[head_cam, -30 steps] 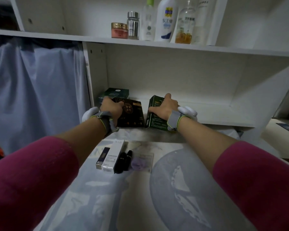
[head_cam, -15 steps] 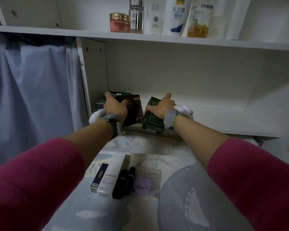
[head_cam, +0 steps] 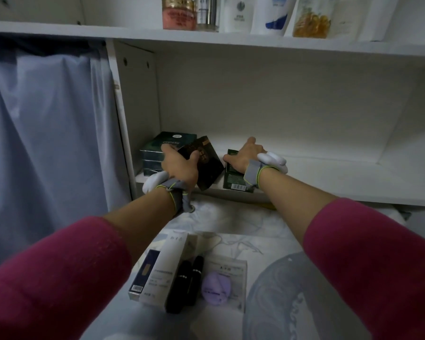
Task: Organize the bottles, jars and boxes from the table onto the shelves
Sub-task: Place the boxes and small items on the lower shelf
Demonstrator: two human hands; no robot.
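Boxes, two, on lower shelf (head_cam: pixel 329 177). Black box (head_cam: pixel 204 165): tilted, left hand (head_cam: pixel 179 165) grip curled round it. Green box (head_cam: pixel 233 179), at its three o'clock: upright, right hand (head_cam: pixel 247 155) grip closed over top. Step: placing. Next, likely: square black box against stack (head_cam: pixel 157 153) at ten o'clock, release.

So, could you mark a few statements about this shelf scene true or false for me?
1. The left hand grips a tilted black box. True.
2. The right hand holds a white bottle. False: it grips a green box on the lower shelf.
3. A pink jar stands on the upper shelf. True.
4. The purple puff lies on the lower shelf. False: it lies on the table beside two black tubes.
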